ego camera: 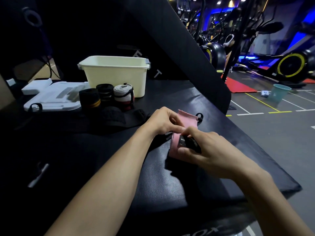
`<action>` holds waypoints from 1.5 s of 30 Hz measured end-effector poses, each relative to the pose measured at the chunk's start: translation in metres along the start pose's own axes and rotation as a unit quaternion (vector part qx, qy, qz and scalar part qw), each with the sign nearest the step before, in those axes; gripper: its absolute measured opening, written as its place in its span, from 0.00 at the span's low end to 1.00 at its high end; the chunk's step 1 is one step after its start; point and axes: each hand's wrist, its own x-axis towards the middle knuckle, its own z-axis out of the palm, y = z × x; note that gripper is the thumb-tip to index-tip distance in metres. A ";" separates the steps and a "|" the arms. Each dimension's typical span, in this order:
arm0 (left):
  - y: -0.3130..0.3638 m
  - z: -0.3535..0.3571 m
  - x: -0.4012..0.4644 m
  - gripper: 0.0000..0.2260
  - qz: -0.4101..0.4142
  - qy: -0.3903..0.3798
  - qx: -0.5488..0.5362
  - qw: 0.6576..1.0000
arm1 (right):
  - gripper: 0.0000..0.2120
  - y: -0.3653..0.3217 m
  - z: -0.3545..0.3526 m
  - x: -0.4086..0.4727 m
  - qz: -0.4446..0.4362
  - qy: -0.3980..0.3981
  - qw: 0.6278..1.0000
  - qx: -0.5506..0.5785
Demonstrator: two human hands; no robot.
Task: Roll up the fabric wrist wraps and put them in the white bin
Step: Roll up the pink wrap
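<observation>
A pink wrist wrap (186, 120) lies stretched on the black padded bench (162, 176), its near end partly rolled. My left hand (162, 121) pinches the wrap's left edge, and my right hand (202, 147) grips the rolled near end with its black strap. The white bin (115, 74) stands at the back of the bench. Three rolled wraps stand in front of it: a black one with a yellow stripe (90, 99), a black one (104, 91) and a grey-and-red one (123, 96). An unrolled black wrap (119, 116) lies flat to the left of my hands.
A white lid or tray (51, 97) lies left of the bin. The bench's right edge drops to a gym floor with a teal bucket (278, 94), a red mat (238, 86) and exercise bikes behind. A dark slanted panel rises behind the bin.
</observation>
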 end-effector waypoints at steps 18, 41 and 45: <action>-0.002 -0.005 0.000 0.05 -0.003 -0.039 -0.001 0.999 | 0.06 0.014 0.022 0.029 0.056 0.094 0.987 0.121; 0.012 -0.016 -0.009 0.23 0.041 -0.112 0.075 0.990 | 0.42 0.037 0.040 0.032 0.029 0.127 0.991 -0.004; 0.010 -0.016 -0.009 0.19 0.056 -0.129 0.078 0.987 | 0.38 0.041 0.044 0.032 0.025 0.178 0.983 0.019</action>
